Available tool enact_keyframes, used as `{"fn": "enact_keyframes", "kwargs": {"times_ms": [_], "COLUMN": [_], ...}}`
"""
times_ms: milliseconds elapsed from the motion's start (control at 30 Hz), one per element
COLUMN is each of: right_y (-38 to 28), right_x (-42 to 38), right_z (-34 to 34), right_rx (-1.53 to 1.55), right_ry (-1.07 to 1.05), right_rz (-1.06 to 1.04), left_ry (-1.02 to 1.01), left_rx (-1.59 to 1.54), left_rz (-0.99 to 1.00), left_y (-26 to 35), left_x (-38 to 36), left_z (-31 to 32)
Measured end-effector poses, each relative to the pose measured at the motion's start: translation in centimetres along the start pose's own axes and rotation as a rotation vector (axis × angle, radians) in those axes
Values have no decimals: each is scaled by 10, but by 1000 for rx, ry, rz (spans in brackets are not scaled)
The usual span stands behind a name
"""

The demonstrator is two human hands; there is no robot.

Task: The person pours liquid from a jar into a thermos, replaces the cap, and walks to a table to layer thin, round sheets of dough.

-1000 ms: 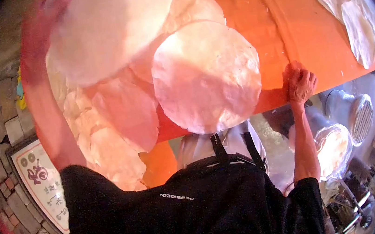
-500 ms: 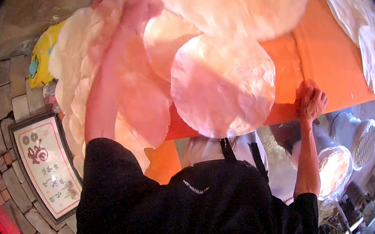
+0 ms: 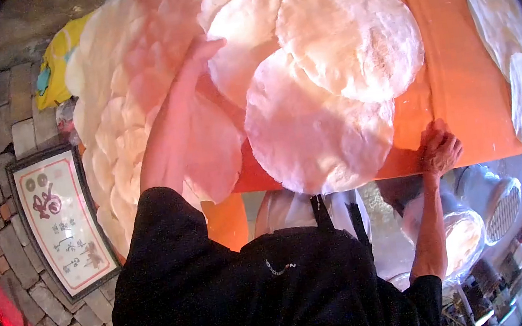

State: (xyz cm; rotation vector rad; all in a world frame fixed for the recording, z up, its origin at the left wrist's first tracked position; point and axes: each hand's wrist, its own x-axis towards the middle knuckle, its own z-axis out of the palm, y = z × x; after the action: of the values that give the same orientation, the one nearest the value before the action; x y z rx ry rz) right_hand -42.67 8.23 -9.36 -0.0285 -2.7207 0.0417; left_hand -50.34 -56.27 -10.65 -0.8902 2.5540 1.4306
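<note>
Left hand [image 3: 206, 48] open, released, beside pale round sheets [image 3: 353, 37]; right hand [image 3: 441, 150] clenched at orange surface's [image 3: 457, 87] near edge

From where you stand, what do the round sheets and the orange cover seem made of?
Round sheets: probably thin dough, matte and floury-looking, with soft wrinkles and uneven edges. Orange cover: likely cloth or vinyl, smooth, with a raised crease.

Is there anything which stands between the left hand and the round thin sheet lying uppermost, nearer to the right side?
Nothing upright stands between the left hand and the uppermost round sheet. Only another pale sheet lies flat between them, partly under the uppermost one.
</note>
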Motion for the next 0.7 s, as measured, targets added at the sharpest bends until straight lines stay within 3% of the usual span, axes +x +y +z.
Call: {"fn": "enact_keyframes", "kwargs": {"times_ms": [67, 167, 267, 367, 467, 500, 533, 700], "right_y": [-1, 3, 9, 18, 35, 42, 41, 24], "right_x": [0, -1, -3, -9, -17, -17, -16, -9], "right_z": [-1, -1, 7, 14, 37, 42, 42, 20], "right_rx": [4, 43, 84, 33, 19, 19, 70, 94], "right_ry": [14, 8, 1, -30, -8, 9, 33, 37], "right_rz": [-22, -43, 8, 23, 39, 53, 18, 94], "left_ry": [116, -20, 15, -219, -187, -22, 55, 41], "left_rx": [403, 179, 130, -322, -120, 6, 65, 9], "left_rz": [134, -37, 45, 173, 142, 327, 360, 488], "left_y": [27, 21, 68, 82, 52, 26, 26, 169], "left_x": [-39, -51, -90, -99, -86, -62, -52, -71], "left_z": [-3, -12, -8, 0, 18, 19, 10, -72]}}
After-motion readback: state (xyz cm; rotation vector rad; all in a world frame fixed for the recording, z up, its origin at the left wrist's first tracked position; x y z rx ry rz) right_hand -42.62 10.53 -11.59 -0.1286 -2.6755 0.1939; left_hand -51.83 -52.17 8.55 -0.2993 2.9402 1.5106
